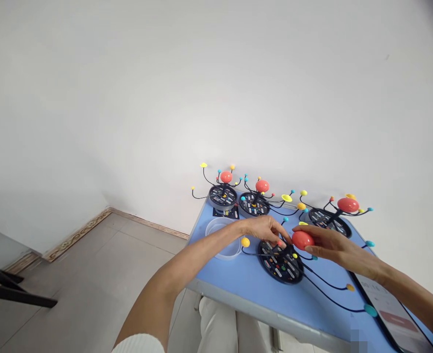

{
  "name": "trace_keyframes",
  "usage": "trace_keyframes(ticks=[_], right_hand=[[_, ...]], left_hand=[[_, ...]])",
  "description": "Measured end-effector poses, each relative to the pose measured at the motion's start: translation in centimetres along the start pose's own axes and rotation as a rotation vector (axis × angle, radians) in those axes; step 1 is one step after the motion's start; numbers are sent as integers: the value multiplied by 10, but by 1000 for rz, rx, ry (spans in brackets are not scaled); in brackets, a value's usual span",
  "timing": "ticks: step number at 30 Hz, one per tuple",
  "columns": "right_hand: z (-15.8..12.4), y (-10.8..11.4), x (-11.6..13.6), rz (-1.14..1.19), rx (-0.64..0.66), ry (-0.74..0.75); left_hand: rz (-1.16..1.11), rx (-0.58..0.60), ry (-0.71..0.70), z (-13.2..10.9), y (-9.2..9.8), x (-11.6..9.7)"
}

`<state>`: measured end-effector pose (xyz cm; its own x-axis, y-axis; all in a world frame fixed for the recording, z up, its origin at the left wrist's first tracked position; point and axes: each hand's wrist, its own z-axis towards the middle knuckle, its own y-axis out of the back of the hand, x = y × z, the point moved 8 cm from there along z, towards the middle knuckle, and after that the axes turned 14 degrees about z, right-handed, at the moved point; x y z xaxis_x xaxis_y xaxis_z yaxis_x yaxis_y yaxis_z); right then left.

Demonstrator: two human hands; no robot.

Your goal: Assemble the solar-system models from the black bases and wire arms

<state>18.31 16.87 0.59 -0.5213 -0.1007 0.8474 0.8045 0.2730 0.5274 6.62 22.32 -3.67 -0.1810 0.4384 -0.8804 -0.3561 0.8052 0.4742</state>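
A planet model (280, 267) with a round black base, a central black post and curved wire arms stands tilted near the table's front. My right hand (330, 245) is closed around its large red ball (302, 240), thumb below and fingers behind. My left hand (266, 229) reaches in from the left, its fingers bent and closed at the top of the black post, close to the red ball; the fingertips partly hide what they pinch. Small coloured balls sit on the wire ends, among them a yellow one (245, 242), an orange one (350, 288) and a teal one (370, 310).
Three similar models stand along the back: left (223, 196), middle (254, 203) and right (329, 222). A clear round tub (222, 252) sits under my left forearm on the blue table (234, 287). A phone or tablet (395, 314) lies at right. A white wall rises behind.
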Motion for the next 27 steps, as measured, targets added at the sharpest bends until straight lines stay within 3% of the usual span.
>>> trace_keyframes(ticks=[6,20,27], right_hand=[[1,-2,-6,49,134,-49],[4,0,0,-85,117,-9],[1,-3,17,-288,69,140]], left_hand=[[-101,-26,79,4,-4,8],[-103,-44,99,2,-7,6],[-89,-40,103,4,-7,5]])
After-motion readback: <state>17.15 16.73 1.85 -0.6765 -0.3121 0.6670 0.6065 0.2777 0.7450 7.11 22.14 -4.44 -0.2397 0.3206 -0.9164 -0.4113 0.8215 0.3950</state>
